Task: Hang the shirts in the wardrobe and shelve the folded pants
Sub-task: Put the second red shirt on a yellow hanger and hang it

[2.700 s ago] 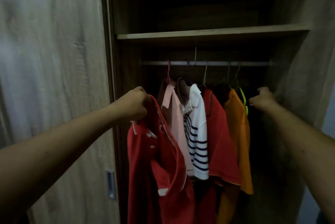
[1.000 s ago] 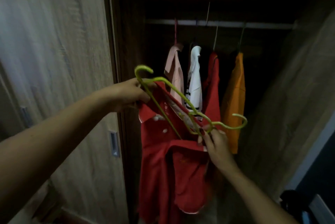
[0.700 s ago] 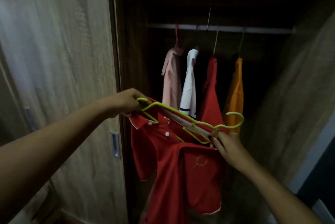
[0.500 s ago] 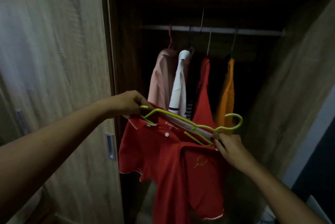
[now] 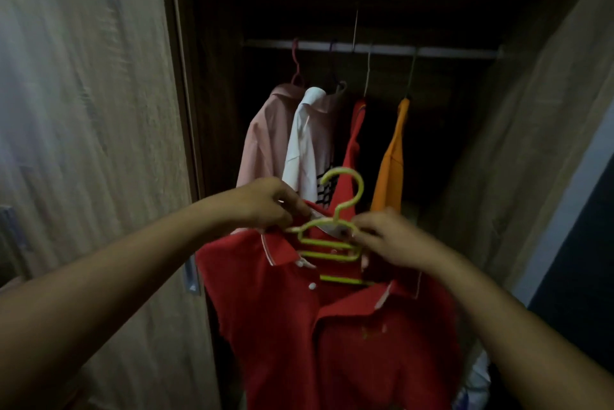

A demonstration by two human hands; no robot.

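Red polo shirt [image 5: 299, 326] hangs before the open wardrobe [image 5: 531, 143], below the rail [image 5: 448, 52]; my left hand [image 5: 265, 207] pinches its collar, my right hand [image 5: 388, 243] grips the green hanger [image 5: 332, 243] set in its neck opening.

No legible text on the red shirt [image 5: 282, 326] or elsewhere

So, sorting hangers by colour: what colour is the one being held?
Lime green hanger, head view.

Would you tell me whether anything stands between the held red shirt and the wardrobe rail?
Four hung shirts crowd the rail directly above the held red shirt. Right of the orange shirt the rail is bare; nothing visible blocks that way.
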